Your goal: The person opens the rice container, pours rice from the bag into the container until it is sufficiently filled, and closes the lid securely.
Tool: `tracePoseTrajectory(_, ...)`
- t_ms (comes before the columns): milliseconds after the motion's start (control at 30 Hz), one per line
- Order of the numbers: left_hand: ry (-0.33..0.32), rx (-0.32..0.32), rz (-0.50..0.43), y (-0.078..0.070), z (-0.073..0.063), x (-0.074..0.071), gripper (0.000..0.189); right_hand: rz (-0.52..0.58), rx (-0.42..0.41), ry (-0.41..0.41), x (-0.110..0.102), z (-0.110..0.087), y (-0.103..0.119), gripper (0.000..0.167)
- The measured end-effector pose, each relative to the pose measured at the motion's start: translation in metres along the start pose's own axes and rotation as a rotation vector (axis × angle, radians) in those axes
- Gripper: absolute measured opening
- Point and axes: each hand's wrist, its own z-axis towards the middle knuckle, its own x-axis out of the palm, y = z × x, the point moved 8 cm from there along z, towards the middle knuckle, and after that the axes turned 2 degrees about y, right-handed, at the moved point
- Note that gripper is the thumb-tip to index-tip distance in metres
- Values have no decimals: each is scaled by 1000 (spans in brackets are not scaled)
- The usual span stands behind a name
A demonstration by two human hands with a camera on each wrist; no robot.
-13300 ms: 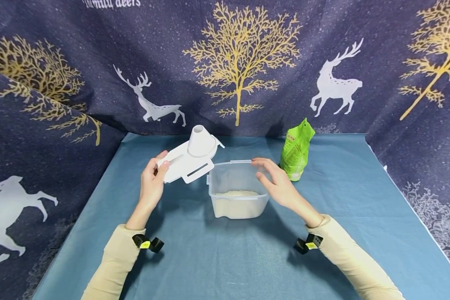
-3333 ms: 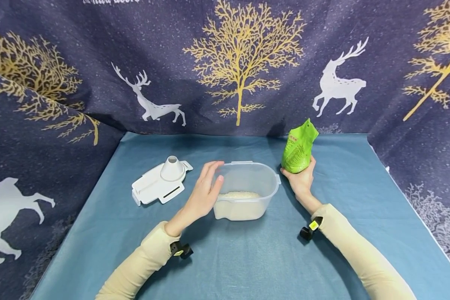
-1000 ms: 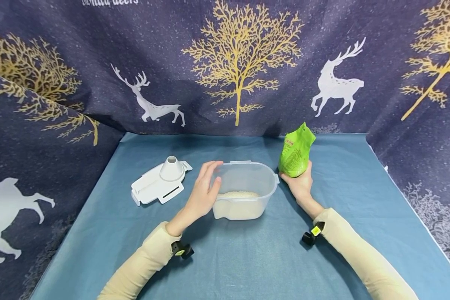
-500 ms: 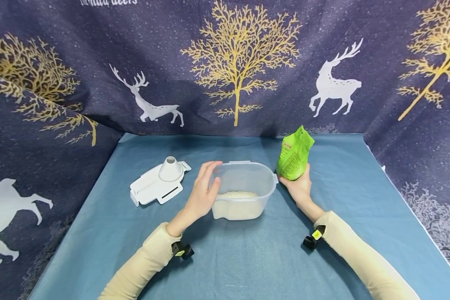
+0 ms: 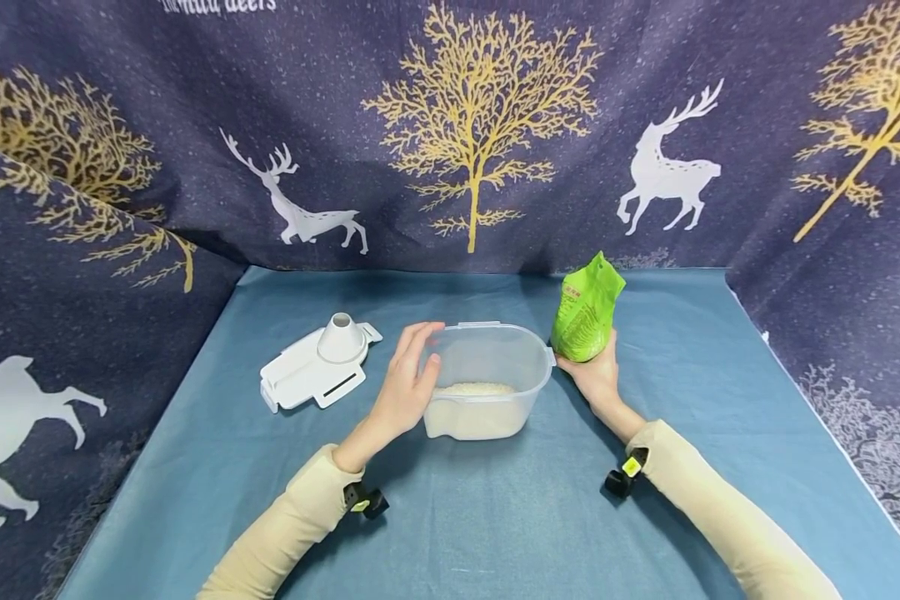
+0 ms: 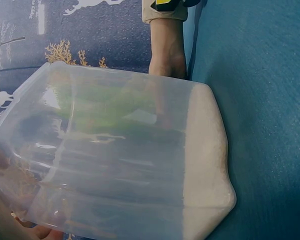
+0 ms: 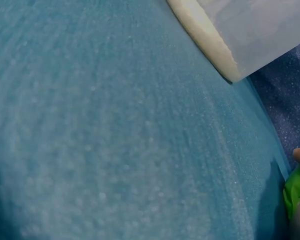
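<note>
A translucent plastic container [image 5: 495, 358] stands upright on the table, its lower part filled with fine whitish grains that look like rice [image 5: 477, 390]. My left hand [image 5: 408, 383] holds its left end, thumb at the near side and fingers at the far rim. Through the container wall in the left wrist view, the green bag shows as a blurred patch. My right hand [image 5: 594, 371] grips this bag [image 5: 587, 308] low down, just right of the container, with its top pointing up. In the right wrist view, only part of the green bag [image 7: 297, 190] and a few fingers appear.
Left of the container, the white lid [image 5: 300, 375] with its cone-shaped spout [image 5: 342, 340] lies on the blue tablecloth [image 5: 450, 508]. Behind the table hangs a dark cloth [image 5: 420, 150] printed with deer and trees.
Since the earliest frame, my left hand has set down the lid and taken the container. My right hand has left the container for the green bag, recently shifting it slightly down and left.
</note>
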Motion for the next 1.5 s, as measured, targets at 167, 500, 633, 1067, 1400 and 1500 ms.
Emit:
tracePoseTrajectory(167, -5, -1, -6, 2, -1, 1, 41, -1, -9, -2, 0, 0, -1, 82)
tracePoseTrajectory(500, -15, 34, 10, -2, 0, 0, 47, 15, -4, 21, 0, -4, -3, 89)
tracePoseTrajectory(633, -18, 30, 10, -1, 0, 0, 45, 24, -17, 23, 1, -3, -2, 88)
tracePoseTrajectory(1067, -24, 13, 11, 1, 0, 0, 41, 49, -3, 29, 3, -4, -3, 90)
tracePoseTrajectory(1400, -28, 20, 14, 1, -1, 0, 41, 67, -4, 18, 3, -6, -3, 90)
tracePoseTrajectory(1500, -32, 22, 16, 1, -1, 0, 41, 70, -9, 26, 4, -6, -2, 88)
